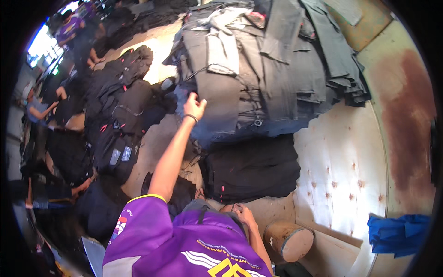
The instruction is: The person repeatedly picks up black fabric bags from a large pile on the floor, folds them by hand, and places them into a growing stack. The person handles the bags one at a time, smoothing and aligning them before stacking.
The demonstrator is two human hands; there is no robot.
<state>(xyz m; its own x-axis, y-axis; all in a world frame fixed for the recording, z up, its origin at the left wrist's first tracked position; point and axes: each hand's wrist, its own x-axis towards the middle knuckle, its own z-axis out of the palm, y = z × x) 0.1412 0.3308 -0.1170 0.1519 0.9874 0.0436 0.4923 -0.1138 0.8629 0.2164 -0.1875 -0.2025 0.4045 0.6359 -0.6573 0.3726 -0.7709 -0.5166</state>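
My left arm stretches forward, and my left hand (194, 108), with a dark band at the wrist, is at the left edge of a tall pile of grey trousers (217, 104). Its fingers are curled, with thumb and forefinger a little apart; what they hold, if anything, is hidden. Across the top of the pile lies a pale grey garment (223, 53). Low in front of me, my right hand (243, 215) is closed near my lap, its fingers pinched at something small and dark that I cannot make out. A stack of folded black garments (254, 168) sits just beyond it.
Heaps of black garments (122, 99) cover the floor to the left, where other people (41, 108) sit. A brown drum (290, 240) stands by my right side. Tufted white padding (341, 171) leans at the right, near a blue cloth (398, 235).
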